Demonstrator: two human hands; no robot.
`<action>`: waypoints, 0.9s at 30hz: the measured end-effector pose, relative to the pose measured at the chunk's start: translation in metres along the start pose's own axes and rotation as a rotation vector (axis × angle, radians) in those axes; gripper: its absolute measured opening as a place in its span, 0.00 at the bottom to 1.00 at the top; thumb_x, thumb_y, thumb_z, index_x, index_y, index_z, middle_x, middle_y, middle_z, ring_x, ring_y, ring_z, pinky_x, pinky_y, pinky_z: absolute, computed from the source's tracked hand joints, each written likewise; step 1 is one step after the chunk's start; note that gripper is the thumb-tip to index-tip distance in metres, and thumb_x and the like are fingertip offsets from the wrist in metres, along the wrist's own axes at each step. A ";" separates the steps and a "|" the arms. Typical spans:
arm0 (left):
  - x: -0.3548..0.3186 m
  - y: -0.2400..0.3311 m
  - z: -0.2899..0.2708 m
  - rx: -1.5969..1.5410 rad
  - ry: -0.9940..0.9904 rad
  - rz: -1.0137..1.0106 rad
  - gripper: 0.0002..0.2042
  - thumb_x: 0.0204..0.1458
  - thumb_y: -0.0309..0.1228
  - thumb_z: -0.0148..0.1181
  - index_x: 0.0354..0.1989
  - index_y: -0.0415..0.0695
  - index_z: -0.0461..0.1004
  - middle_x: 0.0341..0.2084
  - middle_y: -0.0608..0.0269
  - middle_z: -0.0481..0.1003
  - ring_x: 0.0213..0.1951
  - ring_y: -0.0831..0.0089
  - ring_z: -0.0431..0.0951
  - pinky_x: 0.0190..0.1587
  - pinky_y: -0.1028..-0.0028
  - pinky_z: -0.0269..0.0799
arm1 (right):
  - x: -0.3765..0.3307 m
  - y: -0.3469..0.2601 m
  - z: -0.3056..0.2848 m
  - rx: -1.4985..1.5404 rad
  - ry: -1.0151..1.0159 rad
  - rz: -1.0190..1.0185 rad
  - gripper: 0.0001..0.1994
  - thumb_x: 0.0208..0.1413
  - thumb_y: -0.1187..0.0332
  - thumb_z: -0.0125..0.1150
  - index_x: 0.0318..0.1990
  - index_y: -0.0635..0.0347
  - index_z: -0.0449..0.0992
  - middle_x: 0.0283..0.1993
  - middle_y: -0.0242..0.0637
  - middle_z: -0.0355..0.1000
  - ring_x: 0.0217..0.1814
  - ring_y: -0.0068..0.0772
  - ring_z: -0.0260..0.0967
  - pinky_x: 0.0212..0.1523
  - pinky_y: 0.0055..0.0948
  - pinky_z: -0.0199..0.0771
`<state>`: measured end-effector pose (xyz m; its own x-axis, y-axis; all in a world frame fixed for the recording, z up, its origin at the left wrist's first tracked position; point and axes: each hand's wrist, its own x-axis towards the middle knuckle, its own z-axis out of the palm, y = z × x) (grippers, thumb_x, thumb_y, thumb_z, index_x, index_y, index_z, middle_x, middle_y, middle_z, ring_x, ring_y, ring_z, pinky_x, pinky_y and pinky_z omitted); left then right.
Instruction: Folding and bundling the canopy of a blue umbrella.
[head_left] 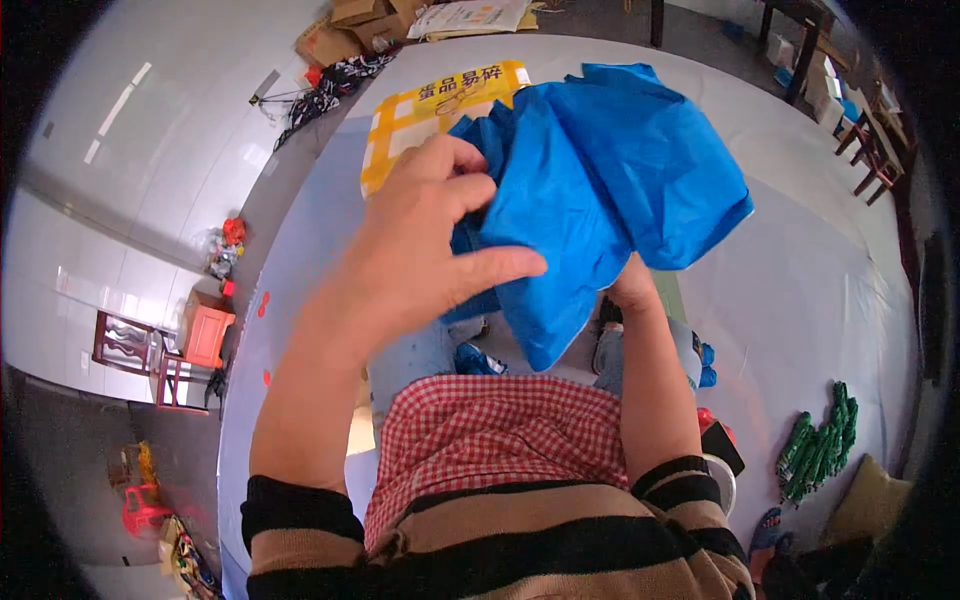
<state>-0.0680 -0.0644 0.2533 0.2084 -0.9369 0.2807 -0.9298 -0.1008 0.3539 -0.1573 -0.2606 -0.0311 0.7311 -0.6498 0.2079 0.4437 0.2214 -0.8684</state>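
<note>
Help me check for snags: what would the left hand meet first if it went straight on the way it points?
Most likely the blue cloth: its folds lie just ahead of the left hand. The two overlap in the picture, so any gap or contact is hard to judge.

Crumpled blue sheeting [570, 200] in front of you; your left hand [430, 225] at its left, right hand [632, 284] partly hidden behind its lower edge; yellow-taped rectangular box [400, 140] beyond, to the left, on the pale floor sheet [800, 260]; green bundled strips [820, 447] to your right; brown cardboard boxes [333, 42] farther ahead-left.
</note>
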 end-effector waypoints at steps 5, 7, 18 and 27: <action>-0.039 0.022 -0.004 0.044 0.072 0.271 0.12 0.35 0.27 0.66 0.21 0.37 0.67 0.42 0.50 0.67 0.48 0.52 0.67 0.48 0.59 0.64 | -0.006 0.029 -0.061 0.030 -0.091 -0.383 0.38 0.49 0.58 0.65 0.64 0.64 0.54 0.65 0.44 0.55 0.66 0.42 0.53 0.65 0.40 0.55; -0.068 0.028 -0.008 0.041 0.061 0.316 0.12 0.34 0.29 0.68 0.19 0.40 0.67 0.41 0.50 0.68 0.45 0.52 0.69 0.47 0.58 0.65 | -0.001 0.006 -0.021 -0.897 0.341 -0.377 0.36 0.51 0.51 0.61 0.64 0.56 0.56 0.66 0.43 0.54 0.68 0.43 0.49 0.67 0.39 0.49; -0.097 0.004 -0.030 -0.272 0.499 0.045 0.11 0.43 0.23 0.60 0.37 0.39 0.70 0.40 0.50 0.72 0.43 0.62 0.72 0.45 0.69 0.68 | -0.029 -0.045 -0.021 -0.337 -0.019 0.054 0.33 0.53 0.60 0.61 0.64 0.61 0.54 0.65 0.45 0.55 0.65 0.44 0.54 0.63 0.40 0.56; -0.038 0.008 0.019 -0.425 0.074 0.008 0.42 0.38 0.33 0.70 0.62 0.41 0.52 0.54 0.47 0.65 0.55 0.58 0.68 0.57 0.64 0.62 | -0.062 -0.027 -0.029 -0.441 0.074 0.045 0.32 0.53 0.59 0.59 0.63 0.60 0.56 0.65 0.45 0.55 0.65 0.44 0.54 0.63 0.40 0.55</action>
<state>-0.0891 -0.0355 0.2284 0.2371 -0.9091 0.3425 -0.7269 0.0679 0.6834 -0.2299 -0.2477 -0.0333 0.6983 -0.7006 0.1467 0.1375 -0.0699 -0.9880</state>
